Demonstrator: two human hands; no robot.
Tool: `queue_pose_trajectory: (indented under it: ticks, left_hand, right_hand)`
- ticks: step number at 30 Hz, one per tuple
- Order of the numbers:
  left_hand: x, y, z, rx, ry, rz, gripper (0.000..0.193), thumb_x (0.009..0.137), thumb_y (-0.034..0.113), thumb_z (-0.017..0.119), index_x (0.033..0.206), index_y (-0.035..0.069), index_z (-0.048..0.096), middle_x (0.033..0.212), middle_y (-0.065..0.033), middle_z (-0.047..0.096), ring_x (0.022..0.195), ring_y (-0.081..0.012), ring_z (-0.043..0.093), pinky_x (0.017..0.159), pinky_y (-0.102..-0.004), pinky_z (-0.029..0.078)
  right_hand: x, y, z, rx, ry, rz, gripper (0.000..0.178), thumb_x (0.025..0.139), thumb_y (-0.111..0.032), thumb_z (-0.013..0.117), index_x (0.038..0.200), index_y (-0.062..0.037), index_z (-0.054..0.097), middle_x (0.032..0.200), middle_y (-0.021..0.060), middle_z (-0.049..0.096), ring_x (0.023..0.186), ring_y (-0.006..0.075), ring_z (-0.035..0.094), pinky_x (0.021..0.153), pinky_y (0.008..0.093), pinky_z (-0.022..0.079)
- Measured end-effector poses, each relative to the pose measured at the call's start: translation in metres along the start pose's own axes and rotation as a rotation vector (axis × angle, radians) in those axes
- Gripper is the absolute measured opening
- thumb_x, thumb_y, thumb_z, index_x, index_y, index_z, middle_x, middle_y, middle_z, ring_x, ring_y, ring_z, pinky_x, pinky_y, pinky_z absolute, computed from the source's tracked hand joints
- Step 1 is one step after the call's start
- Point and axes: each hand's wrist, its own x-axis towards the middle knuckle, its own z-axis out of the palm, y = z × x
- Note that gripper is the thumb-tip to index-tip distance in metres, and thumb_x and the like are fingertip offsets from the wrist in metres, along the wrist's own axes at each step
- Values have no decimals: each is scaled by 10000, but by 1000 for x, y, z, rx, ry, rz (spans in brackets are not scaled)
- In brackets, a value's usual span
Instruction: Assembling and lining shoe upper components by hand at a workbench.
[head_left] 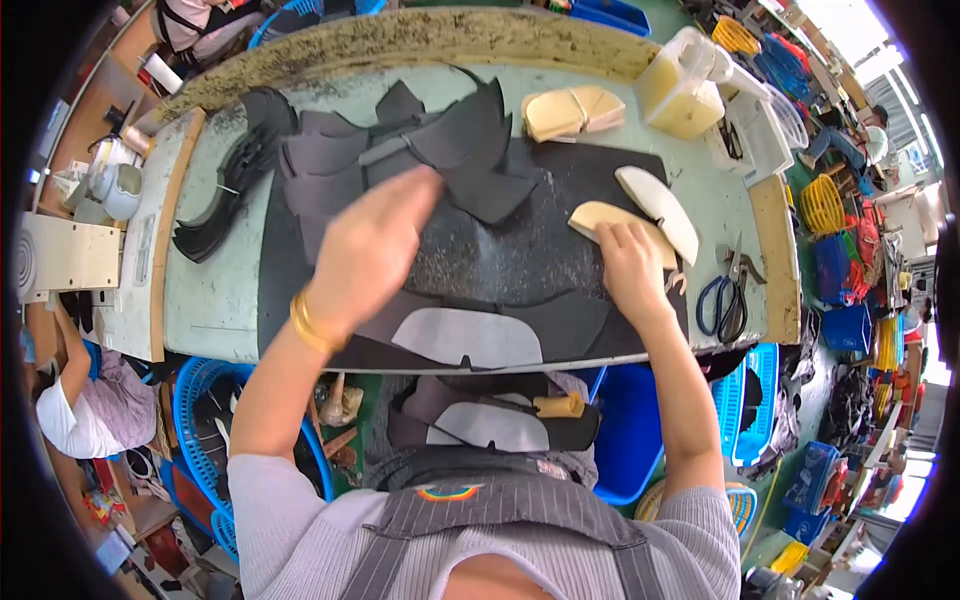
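My left hand (372, 240) is over the black work mat (480, 250), smeared by motion, a yellow bangle on its wrist. It is nearest to a pile of dark grey cut foam or fabric pieces (330, 165). On the right, my right hand (632, 265) has its fingers curled onto a cream curved pad (592, 215). Against that pad lies a white curved pad (660, 205). Along the mat's near edge rests a dark curved piece (570, 322) with a light grey panel (468, 335) on it.
Scissors (730, 300) lie to the right. Behind are a tied bundle of cream pads (572, 110) and a plastic glue container (685, 85). Stacked black strips (225, 180) lie left. Similar pieces (490, 425) rest on my lap, between blue baskets (205, 390) and a blue bin (630, 430).
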Motion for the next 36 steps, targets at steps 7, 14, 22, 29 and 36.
queue_pose_trajectory:
  ticks: [7, 14, 22, 29, 36]
  left_hand:
    - [-66, 78, 35, 59, -256, 84, 393, 839, 320, 579, 1001, -37, 602, 1095, -210, 594, 1062, -372, 544, 930, -476, 406]
    - [8, 103, 62, -1328, 196, -530, 225, 903, 136, 584, 1067, -16, 561, 916, -67, 638, 845, -133, 613, 760, -263, 499]
    - [-11, 125, 21, -1678, 176, -502, 181, 951, 110, 496, 1047, -13, 586, 925, -51, 630, 806, -88, 589, 732, -223, 490]
    - [-42, 143, 0, -1133, 368, -399, 151, 926, 29, 499, 1042, -42, 565, 837, -61, 637, 767, -80, 607, 679, -217, 500]
    - [-52, 144, -5, -1012, 268, -390, 158, 920, 13, 507, 1049, -41, 582, 869, -51, 641, 786, -44, 574, 684, -193, 490]
  right_hand:
    - [9, 12, -10, 604, 28, 364, 130, 726, -90, 692, 801, 10, 655, 720, 134, 618, 685, 296, 593, 653, 344, 468]
    - [6, -55, -82, 105, 384, -246, 322, 685, -32, 666, 997, -108, 689, 860, 11, 591, 731, 195, 557, 643, 316, 452]
    - [4, -118, -129, 538, 535, -108, 283, 696, 38, 704, 975, 19, 660, 905, 112, 628, 764, 257, 603, 688, 334, 494]
    - [1, -143, -147, 609, 416, -185, 254, 700, 79, 675, 946, 17, 665, 881, 122, 649, 740, 240, 620, 646, 306, 509]
    - [-11, -156, -142, 318, 562, -253, 232, 684, 75, 668, 904, 32, 610, 873, 128, 641, 705, 266, 611, 613, 322, 512]
